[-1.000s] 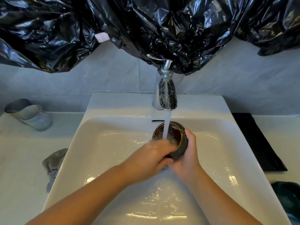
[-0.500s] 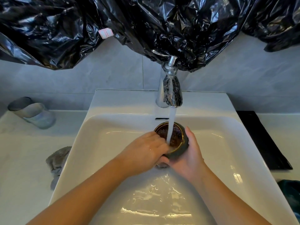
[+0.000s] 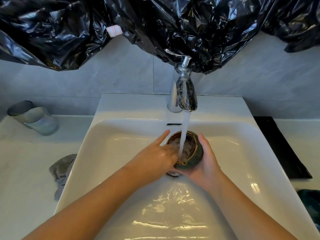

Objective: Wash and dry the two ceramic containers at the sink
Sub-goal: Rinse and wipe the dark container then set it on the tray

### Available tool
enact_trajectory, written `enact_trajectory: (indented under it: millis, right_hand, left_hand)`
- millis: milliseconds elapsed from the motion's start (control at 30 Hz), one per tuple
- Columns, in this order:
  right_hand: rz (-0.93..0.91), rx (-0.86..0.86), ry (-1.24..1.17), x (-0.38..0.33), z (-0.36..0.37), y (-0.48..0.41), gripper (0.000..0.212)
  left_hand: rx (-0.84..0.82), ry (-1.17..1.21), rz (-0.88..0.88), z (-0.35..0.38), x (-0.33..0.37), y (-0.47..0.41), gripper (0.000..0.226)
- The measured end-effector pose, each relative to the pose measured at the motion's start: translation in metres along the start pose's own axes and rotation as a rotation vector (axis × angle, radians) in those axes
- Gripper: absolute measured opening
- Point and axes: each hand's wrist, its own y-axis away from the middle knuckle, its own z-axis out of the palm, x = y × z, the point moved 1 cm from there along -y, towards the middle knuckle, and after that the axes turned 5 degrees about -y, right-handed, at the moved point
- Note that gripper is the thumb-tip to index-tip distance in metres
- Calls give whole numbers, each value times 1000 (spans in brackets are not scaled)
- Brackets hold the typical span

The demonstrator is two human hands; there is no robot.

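Note:
A small dark green ceramic cup [image 3: 195, 157] with a gold rim and a brown inside sits under the running tap [image 3: 186, 96], over the middle of the white sink [image 3: 110, 144]. Water pours into it and it is full and frothing. My right hand [image 3: 206, 163] grips the cup from the right and below. My left hand [image 3: 159, 156] lies at the cup's left rim, its index finger stretched out straight past the rim and its other fingers dipping into the cup. A dark teal object [image 3: 310, 203] shows at the right edge.
A glass tumbler [image 3: 37, 118] lies on its side on the left counter. A grey cloth [image 3: 61, 170] lies by the sink's left rim. A black tray [image 3: 284, 149] sits on the right counter. Black plastic sheeting [image 3: 155, 23] hangs above the tap.
My left hand has uncurled from the cup's front: its index finger now points out past the rim. The cup has filled with water. The view has shifted slightly.

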Motion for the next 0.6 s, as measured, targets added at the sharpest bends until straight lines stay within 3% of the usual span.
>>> enact_trajectory:
  millis: [67,133,233,300,367,433,500,600]
  right_hand:
    - [6,-19,22,1,2,1,56]
    - [15,-42,31,3,4,2,58]
    - [17,-86,-24,7,7,4,55]
    - [-18,-75,-27,7,6,4,55]
    - [-51,-73,7,4,6,5,61]
    - [-34,-89,13,0,6,7,58]
    - [-21,-90,16,-1,7,9,54]
    - [-51,-81,79,2,8,6,51]
  left_hand:
    - [21,78,35,-6,-1,-1,16]
    - [31,310,-5,-8,0,-1,16]
    - [52,785,-296,-19,13,-3,21]
    - [68,923,-348,-17,18,-5,31]
    - [59,760,-195,-13,16,-3,33]
    - [114,393,-75,-5,6,1,27]
    - [61,147,-94,-4,-1,4,44]
    - [-48,97,-123,-5,2,3,64]
